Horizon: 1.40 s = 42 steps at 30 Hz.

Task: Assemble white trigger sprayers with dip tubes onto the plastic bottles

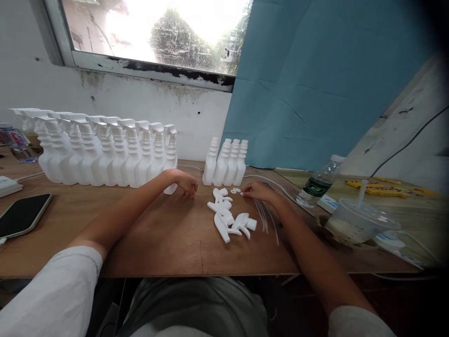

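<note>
Both arms (135, 209) reach forward, left hand (185, 181) curled, right hand (260, 191) by rings (234, 191).

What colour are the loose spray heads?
The loose spray heads are white, best seen in the head view.

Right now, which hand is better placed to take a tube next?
Right, most likely. The right hand is close to the tubes; the left hand is across the spray heads, by the bottle row.

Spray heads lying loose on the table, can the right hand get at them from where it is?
Probably yes: the loose spray heads lie uncovered on the table, close to the right hand, with nothing tall between.
</note>
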Tool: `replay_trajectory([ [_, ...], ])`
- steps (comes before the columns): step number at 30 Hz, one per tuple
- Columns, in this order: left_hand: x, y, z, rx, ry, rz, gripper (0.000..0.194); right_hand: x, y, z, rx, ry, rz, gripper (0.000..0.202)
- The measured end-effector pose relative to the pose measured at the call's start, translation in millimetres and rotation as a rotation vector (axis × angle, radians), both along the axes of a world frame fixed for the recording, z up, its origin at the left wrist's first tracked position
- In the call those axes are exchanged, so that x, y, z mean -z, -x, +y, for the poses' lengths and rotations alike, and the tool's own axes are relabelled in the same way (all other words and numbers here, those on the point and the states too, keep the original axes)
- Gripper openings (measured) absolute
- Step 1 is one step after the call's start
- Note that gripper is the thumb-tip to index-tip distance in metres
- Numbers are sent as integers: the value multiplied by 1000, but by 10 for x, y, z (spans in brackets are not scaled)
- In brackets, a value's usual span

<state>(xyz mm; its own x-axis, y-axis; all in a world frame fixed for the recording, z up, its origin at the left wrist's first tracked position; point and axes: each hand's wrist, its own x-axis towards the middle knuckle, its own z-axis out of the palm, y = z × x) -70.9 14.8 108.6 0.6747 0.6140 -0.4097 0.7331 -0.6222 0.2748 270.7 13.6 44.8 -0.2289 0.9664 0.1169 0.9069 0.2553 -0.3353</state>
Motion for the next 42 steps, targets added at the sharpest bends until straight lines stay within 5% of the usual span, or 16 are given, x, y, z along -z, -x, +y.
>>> replay_trajectory([
  [10, 491, -507, -259, 256, -289, -543, 52, 133, -49, 15, 3, -16, 3, 6],
  [14, 636, -546, -329, 346, -325, -623, 43, 133, -31, -4, 28, -50, 34, 1],
  [19, 699, -403, -450, 265, -281, -743, 40, -15, 102, -155, 19, -116, 93, 4],
  [25, 772, -77, -745, 83, -219, -759, 27, -245, 701, -848, -123, -340, 318, 10],
  [31, 839, 102, -959, -95, -143, -845, 38, -146, 1241, -1375, -303, -428, 404, 8],
  [36, 859, 113, -978, -56, -148, -891, 38, -53, 1366, -1476, -496, -412, 249, 12],
  [42, 847, 102, -989, 40, -292, -837, 24, -32, 1323, -1518, -494, -396, 208, 8],
])
